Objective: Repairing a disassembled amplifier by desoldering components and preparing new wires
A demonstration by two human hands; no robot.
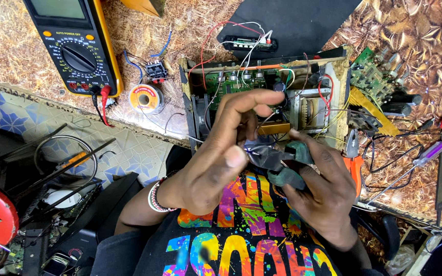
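While your 2 hands meet above your lap, your right hand (315,191) clamps a green tool (287,166), long axis pointing left; your left hand (221,153) pinches thin wires (253,150) at its tip.

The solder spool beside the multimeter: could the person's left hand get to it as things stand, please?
Probably yes, once freed. The solder spool lies uncovered on the bench with bare surface around it, just left of the left hand. But that hand is pinching a wire at the green tool, with the right hand.
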